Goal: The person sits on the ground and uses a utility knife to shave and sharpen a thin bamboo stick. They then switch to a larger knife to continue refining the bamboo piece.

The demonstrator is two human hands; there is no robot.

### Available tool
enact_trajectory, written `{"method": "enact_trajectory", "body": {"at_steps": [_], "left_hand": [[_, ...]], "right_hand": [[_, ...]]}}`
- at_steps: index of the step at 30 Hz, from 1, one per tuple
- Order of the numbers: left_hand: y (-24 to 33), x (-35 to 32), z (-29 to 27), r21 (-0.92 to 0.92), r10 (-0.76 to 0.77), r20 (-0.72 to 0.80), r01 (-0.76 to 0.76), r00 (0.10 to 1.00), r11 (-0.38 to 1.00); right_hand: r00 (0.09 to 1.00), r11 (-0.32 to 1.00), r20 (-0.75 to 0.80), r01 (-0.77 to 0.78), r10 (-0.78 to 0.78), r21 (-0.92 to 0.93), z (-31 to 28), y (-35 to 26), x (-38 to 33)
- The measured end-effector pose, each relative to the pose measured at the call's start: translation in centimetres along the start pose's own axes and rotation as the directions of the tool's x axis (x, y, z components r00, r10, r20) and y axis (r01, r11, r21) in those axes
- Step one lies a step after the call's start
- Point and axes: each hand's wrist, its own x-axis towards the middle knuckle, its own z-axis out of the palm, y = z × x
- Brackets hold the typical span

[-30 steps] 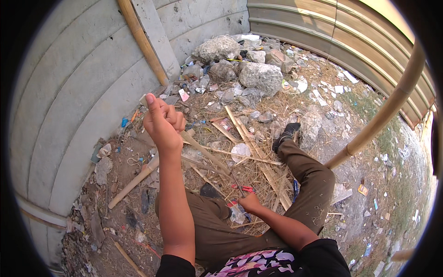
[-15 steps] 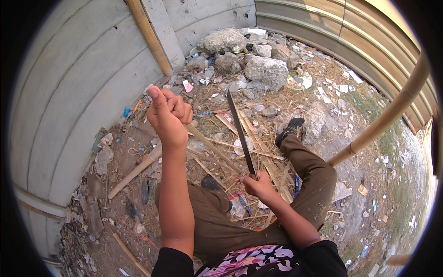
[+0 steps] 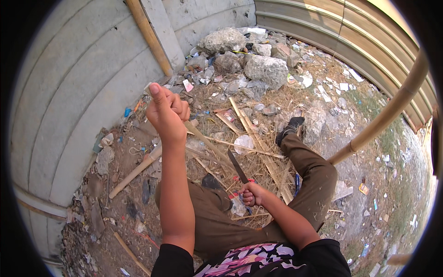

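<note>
My left hand (image 3: 168, 111), raised at the left of centre, is wrapped round a bamboo stick (image 3: 207, 141). One end of the stick pokes out past the thumb, and the rest slants down to the right between my legs. Lower down, my right hand (image 3: 252, 194) is closed round the handle of a long dark-bladed machete (image 3: 237, 166). Its blade points forward and slightly left, the tip near the lower part of the stick; whether they touch I cannot tell. The fist covers most of the handle.
Split bamboo strips (image 3: 265, 159) lie between my legs on dry grass and litter. A bamboo pole (image 3: 136, 173) rests on the ground at left, and a thicker pole (image 3: 378, 120) slants up at right. Rocks (image 3: 266, 71) stand ahead, before a grey wall (image 3: 83, 92) and a ribbed metal fence (image 3: 318, 21).
My right hand has moved slightly down and left. The machete's tip has dropped toward me, and its blade looks shorter from here. My left hand and the stick have barely shifted.
</note>
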Motion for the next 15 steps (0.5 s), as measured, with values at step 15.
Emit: {"method": "enact_trajectory", "body": {"at_steps": [15], "left_hand": [[-0.9, 1.0, 0.6, 0.014, 0.019, -0.039, -0.018, 0.999, 1.0]], "right_hand": [[-0.009, -0.057, 0.077, 0.763, -0.997, -0.644, 4.5, -0.3, -2.0]]}}
